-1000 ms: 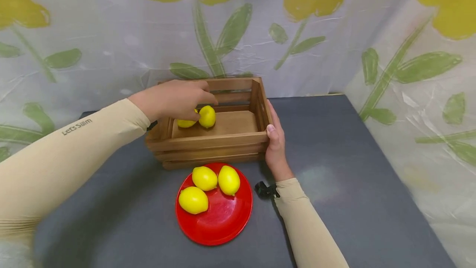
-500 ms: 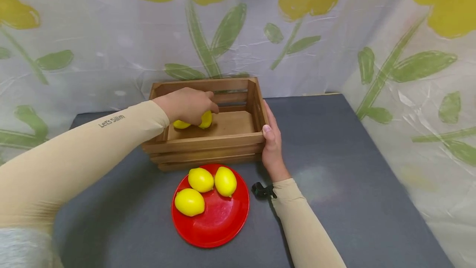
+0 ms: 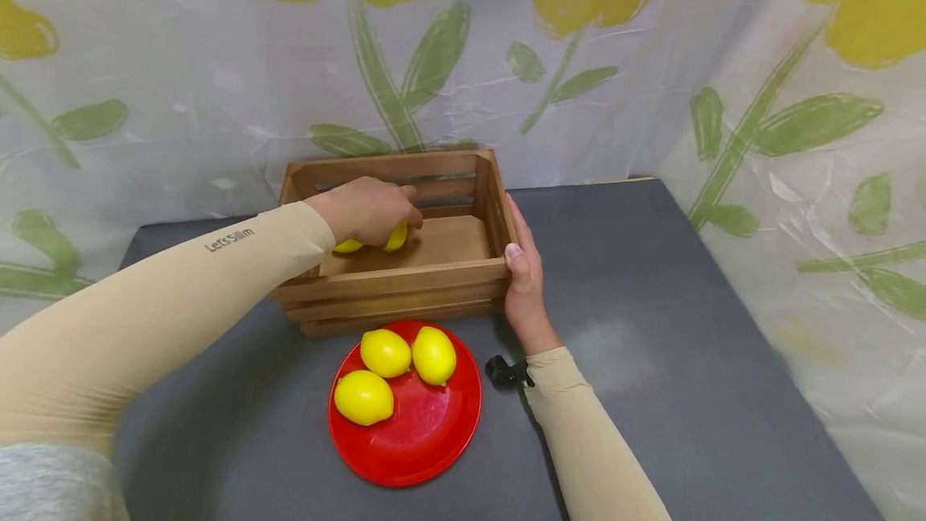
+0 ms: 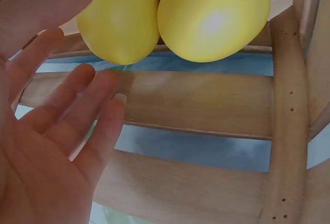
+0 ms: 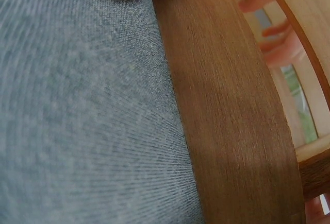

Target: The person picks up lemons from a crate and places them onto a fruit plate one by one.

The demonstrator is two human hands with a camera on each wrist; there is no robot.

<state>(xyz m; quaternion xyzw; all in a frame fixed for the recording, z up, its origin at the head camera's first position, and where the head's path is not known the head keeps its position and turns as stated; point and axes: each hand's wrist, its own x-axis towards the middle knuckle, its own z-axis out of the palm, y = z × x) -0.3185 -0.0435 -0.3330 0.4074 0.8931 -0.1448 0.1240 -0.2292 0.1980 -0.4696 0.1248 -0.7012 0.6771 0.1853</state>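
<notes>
A slatted wooden crate (image 3: pixel 394 280) stands at the back of the table. Inside its left part lie two lemons, a right lemon (image 3: pixel 396 237) and a left lemon (image 3: pixel 349 246), both partly covered by my left hand (image 3: pixel 369 211). In the left wrist view the thumb tip overlaps the edge of one lemon (image 4: pixel 118 23), while the loosely bent fingers (image 4: pixel 85 116) stay apart from both. My right hand (image 3: pixel 526 288) grips the crate's right end, thumb at the front corner and fingers along the outer side. Bits of the right fingers (image 5: pixel 313 211) show in the right wrist view.
A red plate (image 3: pixel 427 445) stands in front of the crate with three lemons: a left lemon (image 3: pixel 364 397), a middle lemon (image 3: pixel 386 353) and a right lemon (image 3: pixel 434 355). Behind the grey table (image 3: pixel 651 328) hangs a flower-printed sheet (image 3: pixel 246 71).
My left hand has reached lower into the crate and now covers more of the two lemons. My right hand keeps its grip on the crate. The whole head view has shifted slightly.
</notes>
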